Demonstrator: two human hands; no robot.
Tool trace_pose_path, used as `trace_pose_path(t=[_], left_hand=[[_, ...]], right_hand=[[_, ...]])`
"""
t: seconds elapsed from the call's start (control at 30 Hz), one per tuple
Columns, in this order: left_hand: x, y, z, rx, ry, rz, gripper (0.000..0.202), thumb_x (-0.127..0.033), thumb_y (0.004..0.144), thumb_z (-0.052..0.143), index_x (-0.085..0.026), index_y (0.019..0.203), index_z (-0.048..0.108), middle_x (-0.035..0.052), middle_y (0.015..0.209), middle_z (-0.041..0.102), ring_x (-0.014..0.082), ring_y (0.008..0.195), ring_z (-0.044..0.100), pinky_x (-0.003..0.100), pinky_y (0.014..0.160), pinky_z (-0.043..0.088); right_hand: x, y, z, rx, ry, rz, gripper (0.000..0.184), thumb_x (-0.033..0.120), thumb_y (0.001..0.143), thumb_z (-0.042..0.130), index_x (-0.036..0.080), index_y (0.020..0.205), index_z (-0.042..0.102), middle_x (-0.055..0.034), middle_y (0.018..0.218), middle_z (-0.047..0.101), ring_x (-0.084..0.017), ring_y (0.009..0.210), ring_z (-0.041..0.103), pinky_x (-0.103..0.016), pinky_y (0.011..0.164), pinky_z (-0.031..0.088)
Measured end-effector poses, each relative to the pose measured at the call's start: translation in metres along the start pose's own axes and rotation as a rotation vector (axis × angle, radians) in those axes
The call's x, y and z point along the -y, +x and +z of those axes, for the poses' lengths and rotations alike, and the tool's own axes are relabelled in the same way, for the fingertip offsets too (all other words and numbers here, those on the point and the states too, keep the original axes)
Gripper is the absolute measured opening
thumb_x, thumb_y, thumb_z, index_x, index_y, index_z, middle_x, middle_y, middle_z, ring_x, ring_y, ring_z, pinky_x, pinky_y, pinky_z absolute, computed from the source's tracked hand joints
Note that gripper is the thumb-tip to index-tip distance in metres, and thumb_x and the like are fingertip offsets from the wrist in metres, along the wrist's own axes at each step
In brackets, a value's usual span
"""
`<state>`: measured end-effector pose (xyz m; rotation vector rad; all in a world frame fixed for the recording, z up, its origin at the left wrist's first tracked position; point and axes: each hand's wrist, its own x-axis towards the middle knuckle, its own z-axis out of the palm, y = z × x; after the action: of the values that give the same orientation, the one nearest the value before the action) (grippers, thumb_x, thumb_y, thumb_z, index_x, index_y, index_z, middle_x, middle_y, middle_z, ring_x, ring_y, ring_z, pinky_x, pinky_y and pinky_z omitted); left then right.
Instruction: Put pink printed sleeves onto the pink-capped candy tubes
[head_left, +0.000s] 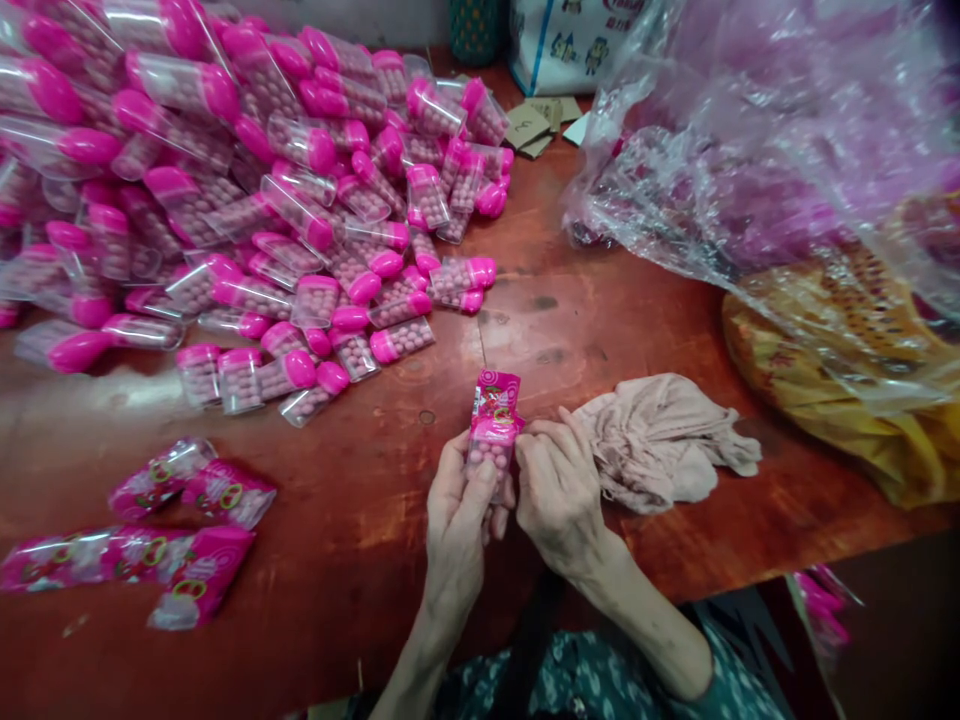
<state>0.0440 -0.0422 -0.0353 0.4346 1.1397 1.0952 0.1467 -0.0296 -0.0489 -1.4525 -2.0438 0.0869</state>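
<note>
My left hand (459, 505) is wrapped around a small clear candy container (487, 458) full of pink candy balls, its thumb across the front. A pink printed wrapper (496, 392) sits over the container's upper part and stands up above it. Close against the right side, my right hand (559, 490) has its fingers curled, with the fingertips at the wrapper's edge; the exact contact is partly hidden. Off to the left lie several containers in pink printed wrappers (202, 575). A crumpled beige cloth (664, 440) rests just right of my right hand.
A large heap of pink-capped candy containers (300, 200) covers the table's back left. Clear plastic bags (712, 170) and a yellow bag (840, 400) take up the right side. Cardboard pieces (529, 125) and a white printed bag (566, 45) are at the back. The table edge (787, 560) runs in front.
</note>
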Motion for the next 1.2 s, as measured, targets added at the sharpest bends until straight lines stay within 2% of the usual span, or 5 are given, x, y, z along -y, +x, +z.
trace_pose_path(t=[0.3, 0.5, 0.7, 0.87, 1.2], left_hand=[[0.000, 0.004, 0.001, -0.079, -0.070, 0.047, 0.009, -0.025, 0.080, 0.057, -0.018, 0.085, 0.054, -0.0038, 0.065, 0.048, 0.0043, 0.047, 0.040, 0.012, 0.037, 0.029], [-0.001, 0.005, -0.002, 0.023, -0.077, 0.024, 0.009, -0.025, 0.082, 0.055, -0.018, 0.088, 0.054, -0.0020, 0.069, 0.050, 0.0056, 0.053, 0.045, 0.012, 0.037, 0.028], [0.006, 0.002, -0.002, 0.106, 0.019, 0.047, 0.009, -0.024, 0.085, 0.051, -0.019, 0.092, 0.050, -0.0039, 0.062, 0.051, 0.0042, 0.044, 0.040, 0.014, 0.037, 0.027], [-0.002, -0.002, 0.005, 0.092, 0.033, 0.093, 0.008, -0.025, 0.086, 0.050, -0.020, 0.092, 0.050, -0.0072, 0.057, 0.040, 0.0026, 0.041, 0.035, 0.014, 0.037, 0.026], [-0.023, -0.009, 0.022, 0.229, 0.083, 0.106, 0.011, -0.027, 0.086, 0.049, -0.019, 0.095, 0.049, -0.0057, 0.061, 0.046, 0.0026, 0.040, 0.034, 0.015, 0.037, 0.024]], right_hand=[[0.000, -0.013, 0.013, -0.031, 0.153, -0.072, 0.018, 0.006, 0.084, 0.040, 0.015, 0.082, 0.056, -0.0052, 0.070, 0.059, -0.020, 0.084, 0.056, -0.049, 0.095, 0.038], [0.000, 0.005, -0.002, 0.009, 0.635, 0.552, 0.017, 0.027, 0.089, 0.045, 0.018, 0.094, 0.059, -0.0072, 0.088, 0.062, -0.019, 0.084, 0.058, -0.035, 0.076, 0.049], [0.013, 0.017, -0.005, 0.179, 1.244, 0.952, 0.026, 0.042, 0.083, 0.053, 0.016, 0.079, 0.058, 0.0054, 0.051, 0.051, -0.008, 0.034, 0.048, -0.018, 0.032, 0.041], [0.026, 0.011, -0.010, 0.111, 1.276, 0.926, 0.026, 0.037, 0.082, 0.055, 0.016, 0.093, 0.063, 0.0055, 0.049, 0.052, -0.007, 0.034, 0.048, -0.018, 0.033, 0.042], [0.017, 0.032, -0.031, 0.141, 1.429, 0.920, 0.030, 0.041, 0.079, 0.059, 0.013, 0.090, 0.061, 0.0027, 0.057, 0.057, -0.006, 0.031, 0.046, -0.017, 0.027, 0.040]])
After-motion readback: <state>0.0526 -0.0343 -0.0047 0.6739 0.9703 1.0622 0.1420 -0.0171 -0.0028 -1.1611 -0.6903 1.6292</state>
